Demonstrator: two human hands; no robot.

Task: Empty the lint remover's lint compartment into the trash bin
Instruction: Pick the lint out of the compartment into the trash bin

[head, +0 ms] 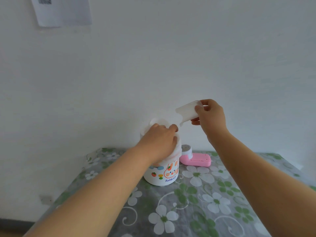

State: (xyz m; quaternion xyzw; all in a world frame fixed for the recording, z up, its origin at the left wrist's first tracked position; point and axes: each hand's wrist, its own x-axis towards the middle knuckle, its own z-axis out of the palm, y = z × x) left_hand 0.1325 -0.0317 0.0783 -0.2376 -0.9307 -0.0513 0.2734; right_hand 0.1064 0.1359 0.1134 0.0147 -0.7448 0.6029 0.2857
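Head view: one table (222, 211), flowered cloth.
Bin (161, 173): one, white, rabbit print, near the table's far edge; contents hidden by the hand.
Left hand (159, 142): fingers curled over the bin's liner (153, 123) at the rim.
Right hand (211, 117): fingers pinch one translucent lint compartment (187, 112), tilted above the bin.
Lint remover (195, 159): one, pink, lying just right of the bin.

both arms reach forward, left hand (158, 139) lower (fingers curled), right hand (211, 115) raised, fingers pinched.
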